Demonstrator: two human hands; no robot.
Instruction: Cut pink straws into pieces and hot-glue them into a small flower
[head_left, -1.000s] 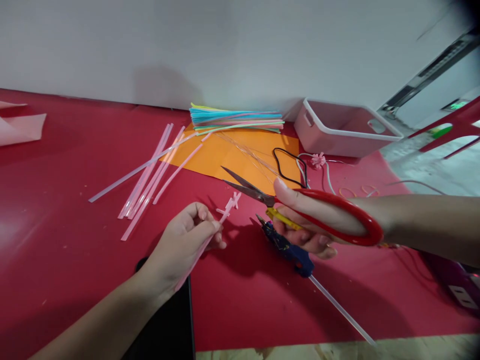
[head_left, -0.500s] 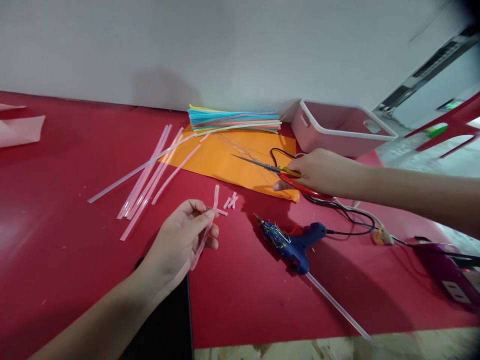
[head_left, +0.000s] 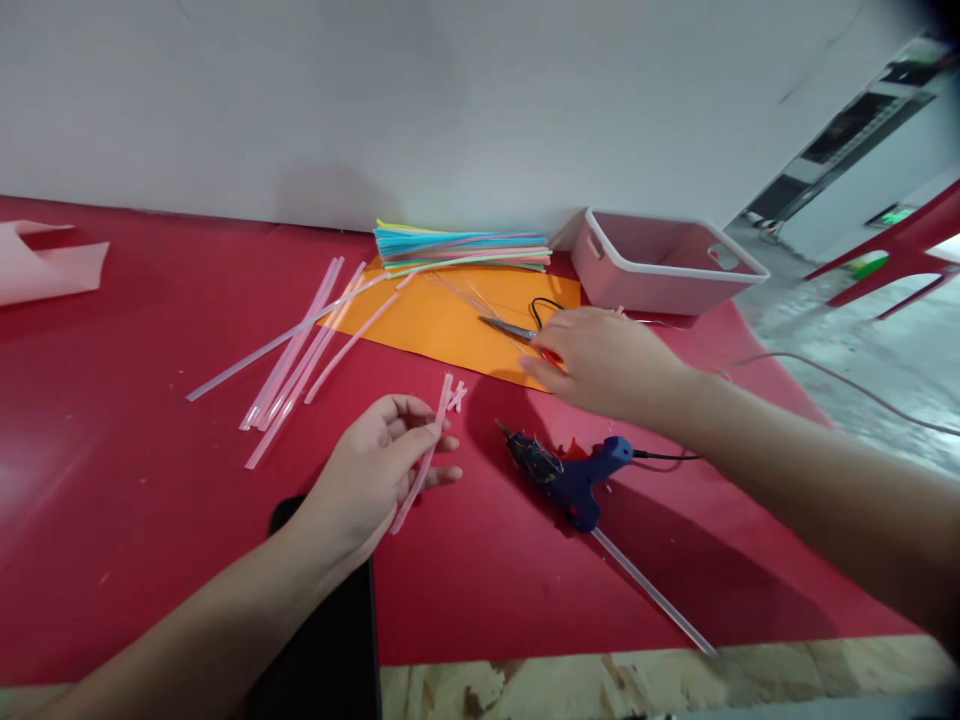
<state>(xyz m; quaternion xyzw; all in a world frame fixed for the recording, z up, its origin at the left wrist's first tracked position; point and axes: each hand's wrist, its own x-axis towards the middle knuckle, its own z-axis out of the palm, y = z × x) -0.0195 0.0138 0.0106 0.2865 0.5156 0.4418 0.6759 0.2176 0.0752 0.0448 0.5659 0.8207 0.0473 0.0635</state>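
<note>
Between thumb and fingers, my left hand (head_left: pixel 382 465) pinches a pink pipe cleaner (head_left: pixel 420 480), slanted above the red tabletop. Just beyond its upper end lie a few short pink cut pieces (head_left: pixel 457 397). My right hand (head_left: pixel 600 355) is over the handles of the scissors (head_left: pixel 510 328), low at the orange sheet (head_left: pixel 420 318); fingers cover most of the handles, and the blades point left. In front of that hand, a blue glue gun (head_left: pixel 574 485) rests on its side, a long clear glue stick (head_left: pixel 656 592) protruding from its back.
Long pink pipe cleaners and translucent sticks (head_left: pixel 300 350) lie at left. A multicoloured pipe cleaner bundle (head_left: pixel 461 248) sits by the wall beside a pink bin (head_left: pixel 660 285). A black flat object (head_left: pixel 330 620) lies under my left forearm. Pink paper (head_left: pixel 56 275) is far left.
My right hand has lowered the scissors onto the orange sheet. The pipe cleaner in my left hand now looks straighter, and the small piece that crossed it no longer shows. The view has shifted slightly.
</note>
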